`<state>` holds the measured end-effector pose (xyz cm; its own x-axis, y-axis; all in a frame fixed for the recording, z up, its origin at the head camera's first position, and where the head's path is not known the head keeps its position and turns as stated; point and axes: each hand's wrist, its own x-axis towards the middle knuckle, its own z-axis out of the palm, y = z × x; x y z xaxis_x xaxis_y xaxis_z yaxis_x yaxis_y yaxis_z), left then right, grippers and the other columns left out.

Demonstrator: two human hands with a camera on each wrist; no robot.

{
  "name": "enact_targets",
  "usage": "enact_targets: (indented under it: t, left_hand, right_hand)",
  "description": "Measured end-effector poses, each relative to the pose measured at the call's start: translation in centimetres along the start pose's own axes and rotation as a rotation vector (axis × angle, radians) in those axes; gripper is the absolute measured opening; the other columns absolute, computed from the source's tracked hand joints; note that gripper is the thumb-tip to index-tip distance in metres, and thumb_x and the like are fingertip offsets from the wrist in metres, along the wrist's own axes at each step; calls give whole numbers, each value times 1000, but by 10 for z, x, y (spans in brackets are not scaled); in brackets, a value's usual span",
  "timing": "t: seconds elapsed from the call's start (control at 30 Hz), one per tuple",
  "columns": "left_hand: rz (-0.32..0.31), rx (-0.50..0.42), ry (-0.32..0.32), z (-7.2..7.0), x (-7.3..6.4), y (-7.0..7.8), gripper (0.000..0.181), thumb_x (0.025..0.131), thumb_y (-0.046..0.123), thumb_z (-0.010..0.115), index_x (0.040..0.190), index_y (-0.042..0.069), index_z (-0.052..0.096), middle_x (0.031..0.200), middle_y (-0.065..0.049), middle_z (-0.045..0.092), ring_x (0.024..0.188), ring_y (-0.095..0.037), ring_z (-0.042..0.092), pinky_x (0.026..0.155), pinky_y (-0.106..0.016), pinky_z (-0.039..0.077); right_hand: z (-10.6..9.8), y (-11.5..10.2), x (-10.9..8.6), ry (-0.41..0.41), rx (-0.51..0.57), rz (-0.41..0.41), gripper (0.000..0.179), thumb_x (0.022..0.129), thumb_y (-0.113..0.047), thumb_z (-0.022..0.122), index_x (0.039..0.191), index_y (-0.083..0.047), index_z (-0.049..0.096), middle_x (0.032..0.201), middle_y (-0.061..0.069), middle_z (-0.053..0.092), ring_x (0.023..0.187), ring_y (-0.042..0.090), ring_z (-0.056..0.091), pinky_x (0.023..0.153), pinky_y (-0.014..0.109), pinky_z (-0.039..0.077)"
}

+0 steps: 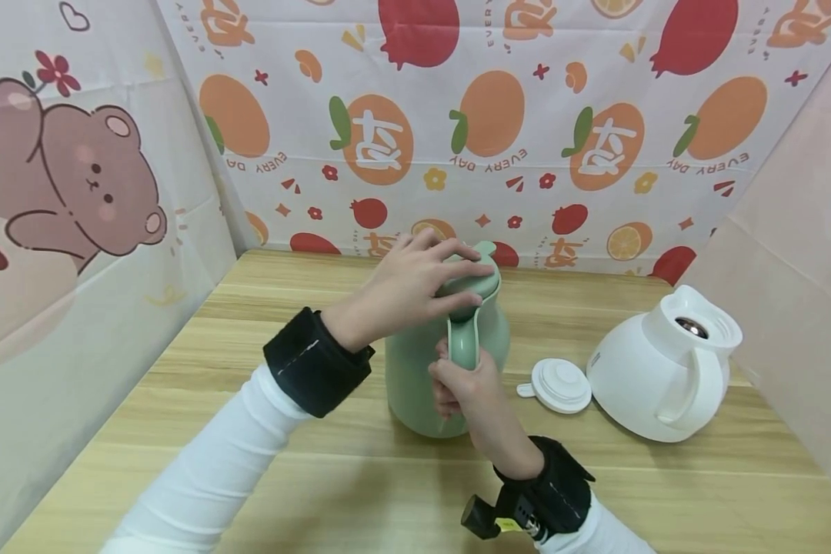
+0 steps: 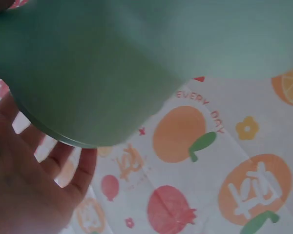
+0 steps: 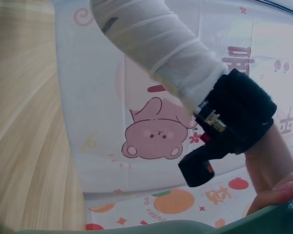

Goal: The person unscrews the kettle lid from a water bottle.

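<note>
A light green thermos jug [image 1: 415, 377] stands upright on the wooden table. My left hand [image 1: 422, 281] lies over its top, thumb and fingers spread around the round green lid [image 1: 483, 286]. In the left wrist view those fingers [image 2: 83, 168] bend up to the rim of the jug. Below, my right hand [image 1: 472, 388] grips the jug's handle [image 1: 463, 346], fingers wrapped around it. The right wrist view shows only the jug's green edge [image 3: 171, 227] and the left hand [image 3: 278, 195] above it; the right hand is out of that view.
To the right stands a white thermos jug [image 1: 637, 377] without its lid, mouth uncovered. A white lid [image 1: 561, 386] with a small tab lies between the two jugs. Printed cloth [image 1: 429, 211] hangs behind the table [image 1: 298, 492] and along both sides.
</note>
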<state>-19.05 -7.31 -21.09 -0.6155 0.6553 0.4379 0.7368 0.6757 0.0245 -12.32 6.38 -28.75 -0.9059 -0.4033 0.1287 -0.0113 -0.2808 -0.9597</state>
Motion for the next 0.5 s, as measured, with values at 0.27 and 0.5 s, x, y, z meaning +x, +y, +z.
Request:
enact_targets:
  t: [0.27,0.5]
  left_hand:
    - [-11,141,109,4,7,10,35,84,45,62,110,21,68,101,-2,58,94,-24,45,82,-38,35]
    - [-49,192,180,8,15,14,40,80,52,64,99,18,71,90,-4,54,83,-22,43,77,-36,36]
  right_hand:
    - [0,1,-1,-9,-11,-15,22,84,-3,45,70,-3,28,52,2,25,45,17,21,48,29,22]
    - [-1,2,-1,-4,0,-23,22,84,-3,44,69,-2,28,52,2,23,44,15,21,49,32,19]
